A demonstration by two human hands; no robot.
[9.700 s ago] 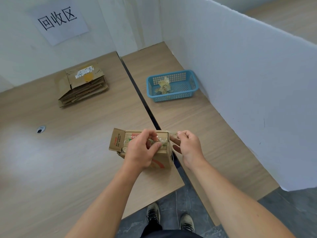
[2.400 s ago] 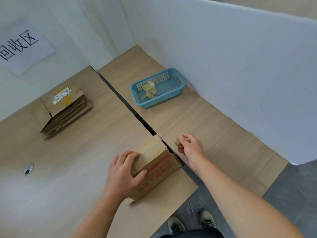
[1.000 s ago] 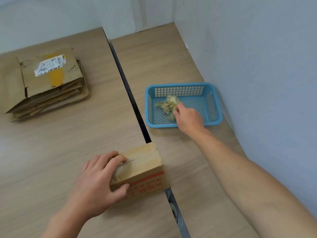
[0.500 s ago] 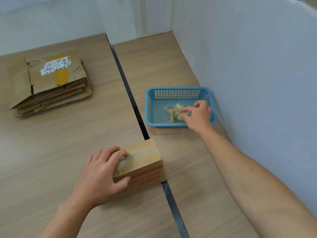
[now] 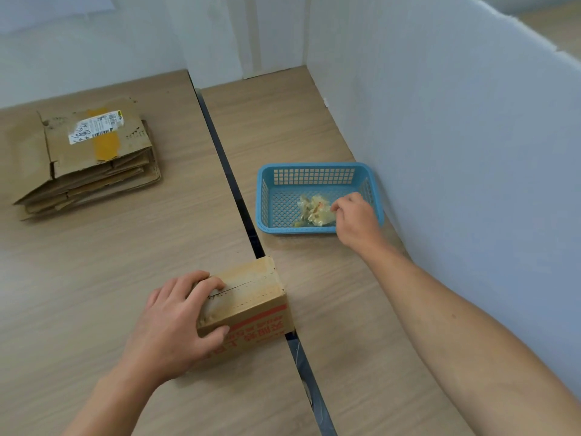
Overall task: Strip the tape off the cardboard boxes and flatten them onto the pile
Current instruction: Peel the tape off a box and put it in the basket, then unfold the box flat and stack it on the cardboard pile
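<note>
A small cardboard box [image 5: 251,297] with red print stands at the near edge of the left table, beside the gap. My left hand [image 5: 176,322] grips its left end, fingers over the top and thumb on the front face. A blue plastic basket [image 5: 314,174] sits on the right table and holds a crumpled wad of stripped tape [image 5: 314,210]. Over the basket's near right corner is my right hand [image 5: 355,218], its curled fingers touching the wad's right edge. Its fingertips are hidden, so I cannot tell whether it pinches the tape. The pile of flattened boxes [image 5: 91,165] lies at far left.
A dark gap [image 5: 239,196] runs between the two wooden tables. A white partition wall [image 5: 456,152] borders the right table close behind the basket. White walls close off the far side.
My right hand has carried a bit of tape from the box to the basket and now stays at the wad. My left hand has kept hold of the box.
</note>
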